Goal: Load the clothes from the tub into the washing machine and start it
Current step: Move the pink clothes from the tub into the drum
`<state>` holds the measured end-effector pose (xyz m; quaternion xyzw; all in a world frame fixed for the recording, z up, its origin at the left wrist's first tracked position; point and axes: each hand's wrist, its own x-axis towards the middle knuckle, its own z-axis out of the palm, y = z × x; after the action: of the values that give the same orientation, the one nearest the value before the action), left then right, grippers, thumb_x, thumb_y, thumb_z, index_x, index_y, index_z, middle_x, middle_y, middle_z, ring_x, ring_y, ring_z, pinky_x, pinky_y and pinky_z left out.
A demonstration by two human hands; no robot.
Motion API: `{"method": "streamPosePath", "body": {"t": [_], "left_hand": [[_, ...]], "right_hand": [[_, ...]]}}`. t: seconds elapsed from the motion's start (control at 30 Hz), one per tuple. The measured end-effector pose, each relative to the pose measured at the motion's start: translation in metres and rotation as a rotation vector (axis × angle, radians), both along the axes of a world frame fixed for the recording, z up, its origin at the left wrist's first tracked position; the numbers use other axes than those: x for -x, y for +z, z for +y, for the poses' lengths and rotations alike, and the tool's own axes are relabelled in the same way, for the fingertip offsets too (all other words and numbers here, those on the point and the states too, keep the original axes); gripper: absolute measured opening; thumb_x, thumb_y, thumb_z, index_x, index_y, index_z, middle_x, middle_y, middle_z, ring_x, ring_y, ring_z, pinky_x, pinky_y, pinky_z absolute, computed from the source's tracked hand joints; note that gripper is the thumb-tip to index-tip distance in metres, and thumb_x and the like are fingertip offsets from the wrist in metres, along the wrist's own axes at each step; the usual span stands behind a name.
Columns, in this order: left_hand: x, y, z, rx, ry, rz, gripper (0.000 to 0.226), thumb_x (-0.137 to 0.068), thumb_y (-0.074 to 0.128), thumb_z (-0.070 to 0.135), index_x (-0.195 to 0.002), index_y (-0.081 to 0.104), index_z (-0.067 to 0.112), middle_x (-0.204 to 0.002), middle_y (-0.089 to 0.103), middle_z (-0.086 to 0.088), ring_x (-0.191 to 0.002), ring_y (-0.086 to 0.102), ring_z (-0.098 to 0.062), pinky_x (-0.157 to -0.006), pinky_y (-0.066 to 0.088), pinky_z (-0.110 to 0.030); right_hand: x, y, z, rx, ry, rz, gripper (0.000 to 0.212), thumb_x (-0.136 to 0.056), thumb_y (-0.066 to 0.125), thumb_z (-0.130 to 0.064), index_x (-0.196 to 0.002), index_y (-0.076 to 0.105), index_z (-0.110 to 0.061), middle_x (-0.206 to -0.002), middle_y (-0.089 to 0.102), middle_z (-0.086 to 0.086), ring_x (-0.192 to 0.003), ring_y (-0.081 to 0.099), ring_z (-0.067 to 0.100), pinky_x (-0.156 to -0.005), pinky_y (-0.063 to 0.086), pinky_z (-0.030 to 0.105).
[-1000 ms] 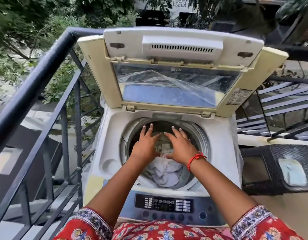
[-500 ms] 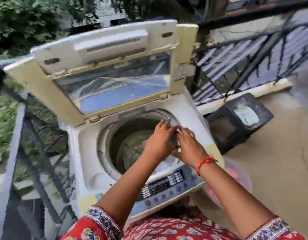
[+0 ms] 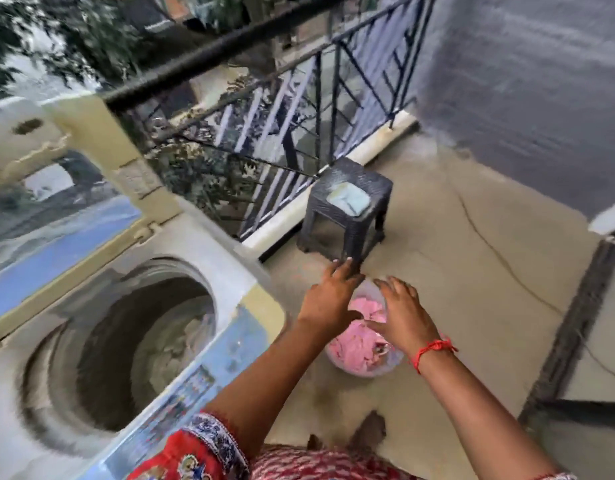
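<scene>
Head view is looking down on red patterned sleeves at the bottom edge, both bare forearms reaching up toward the middle of the frame. Just beyond them, the left hand and the right hand are hovering over a round translucent tub sitting on the floor in the lower centre. Each grip is released, fingers spread and fairly straight, grasping nothing; whether the fingertips are touching the cloth I cannot tell. A red thread bracelet is circling the right wrist. Crumpled pink clothes are filling the tub in soft folds.

Left of the hands, the washing machine is taking up the lower left, its white top yellowed at the corner and its blue control strip blurred. Its round drum is standing open, with pale cloth lying low inside, its detail lost to blur. The hinged lid is standing raised at the left edge, cream-framed with a clear panel.

Farther up, in the centre, a dark square plastic stool with a woven texture is carrying a pale blue rectangular object. Behind it, a dark metal railing is crossing the top, with foliage beyond and a grey wall filling the upper right.
</scene>
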<state>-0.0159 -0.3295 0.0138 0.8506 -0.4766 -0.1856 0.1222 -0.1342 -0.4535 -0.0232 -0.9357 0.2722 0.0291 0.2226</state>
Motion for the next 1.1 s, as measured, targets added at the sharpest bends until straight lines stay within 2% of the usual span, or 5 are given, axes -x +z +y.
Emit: {"method": "streamPosePath", "body": {"t": [0.47, 0.73, 0.93, 1.0, 1.1], "left_hand": [[0.05, -0.106, -0.124, -0.279, -0.006, 0.115, 0.083, -0.084, 0.066, 0.038, -0.15, 0.018, 0.03, -0.16, 0.005, -0.001, -0.147, 0.006, -0.025, -0.112, 0.027, -0.045], [0.015, -0.253, -0.126, -0.534, -0.071, 0.101, 0.113, -0.075, 0.072, 0.051, -0.152, -0.008, 0.027, -0.161, -0.013, -0.002, -0.147, -0.009, -0.033, -0.117, 0.017, -0.051], [-0.015, -0.393, -0.137, -0.557, -0.174, 0.044, 0.131, -0.025, 0.092, 0.052, -0.143, 0.043, 0.022, -0.151, 0.039, -0.008, -0.132, 0.043, -0.041, -0.092, 0.044, -0.06], [-0.022, -0.433, -0.142, -0.636, -0.171, 0.089, 0.14, -0.025, 0.09, 0.057, -0.148, 0.031, 0.024, -0.157, 0.026, -0.007, -0.138, 0.033, -0.042, -0.094, 0.039, -0.066], [-0.029, -0.498, -0.146, -0.651, -0.147, 0.115, 0.144, -0.051, 0.082, 0.061, -0.148, -0.019, 0.033, -0.157, -0.023, 0.003, -0.147, -0.01, -0.036, -0.106, 0.017, -0.07]], "right_hand": [[0.061, -0.12, -0.132, -0.11, 0.032, 0.268, 0.101, -0.056, 0.076, -0.051, -0.142, 0.026, -0.034, -0.148, 0.025, 0.002, -0.133, 0.032, 0.031, -0.098, 0.045, 0.049], [0.028, -0.229, -0.141, -0.201, 0.054, 0.367, 0.123, -0.051, 0.081, -0.056, -0.148, 0.006, -0.043, -0.159, -0.006, -0.003, -0.144, 0.008, 0.035, -0.101, 0.042, 0.052], [0.004, -0.342, -0.145, -0.221, 0.032, 0.48, 0.129, -0.053, 0.08, -0.061, -0.145, -0.01, -0.05, -0.156, -0.027, -0.005, -0.143, -0.025, 0.033, -0.099, 0.025, 0.074], [-0.004, -0.385, -0.146, -0.229, 0.056, 0.531, 0.131, -0.055, 0.08, -0.061, -0.144, -0.015, -0.049, -0.154, -0.033, -0.004, -0.141, -0.029, 0.035, -0.098, 0.024, 0.078], [-0.02, -0.451, -0.142, -0.264, 0.039, 0.559, 0.14, -0.049, 0.081, -0.064, -0.139, -0.026, -0.053, -0.15, -0.041, -0.005, -0.138, -0.034, 0.036, -0.092, 0.02, 0.083]]}}
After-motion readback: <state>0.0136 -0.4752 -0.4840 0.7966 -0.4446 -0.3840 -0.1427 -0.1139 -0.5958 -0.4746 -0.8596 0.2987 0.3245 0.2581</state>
